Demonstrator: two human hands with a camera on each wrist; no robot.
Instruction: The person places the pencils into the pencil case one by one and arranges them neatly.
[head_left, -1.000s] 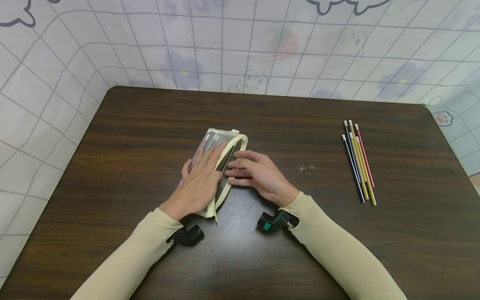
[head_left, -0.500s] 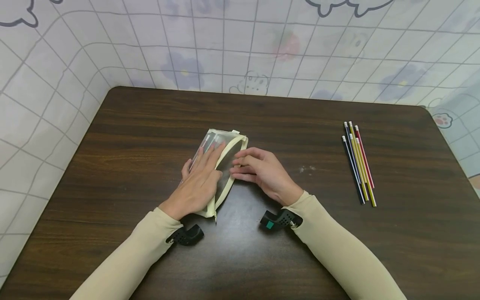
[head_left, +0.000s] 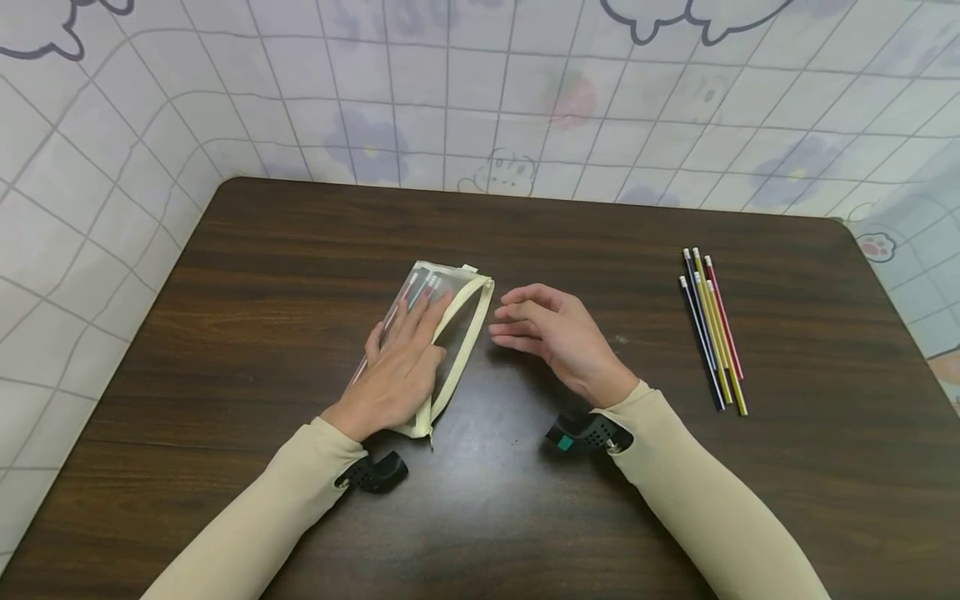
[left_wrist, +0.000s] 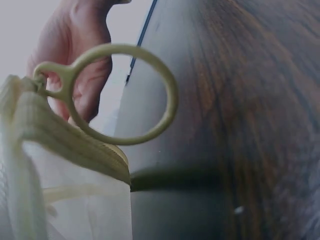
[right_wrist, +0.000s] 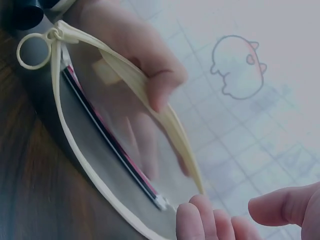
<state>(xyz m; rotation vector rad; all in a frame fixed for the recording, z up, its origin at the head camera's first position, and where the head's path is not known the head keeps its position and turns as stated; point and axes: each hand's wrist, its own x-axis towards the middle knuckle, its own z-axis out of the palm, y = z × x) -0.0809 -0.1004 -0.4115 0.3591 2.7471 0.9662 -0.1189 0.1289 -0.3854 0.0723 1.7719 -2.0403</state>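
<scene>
A clear pencil case (head_left: 467, 354) with cream zip edges lies on the table, mouth gaping to the right. My left hand (head_left: 397, 367) lies across its upper side with fingers extended; in the right wrist view the left thumb (right_wrist: 162, 90) hooks over the zip edge and grips it, fingers showing through the plastic. Inside are a black pencil (right_wrist: 105, 132) and a pinkish-red one. A cream ring pull (left_wrist: 172, 95) hangs at the near end of the zip. My right hand (head_left: 566, 337), loosely curled, holds nothing just right of the mouth.
Several pencils (head_left: 722, 333), black, yellow and red with white ends, lie in a loose bunch on the right of the dark wooden table (head_left: 315, 225). A white cloth (head_left: 450, 100) with a grid print hangs behind the table.
My right hand has drawn back to the right, from the mouth of the pencil case to apart from it. The case's mouth looks wider. The left hand stays put.
</scene>
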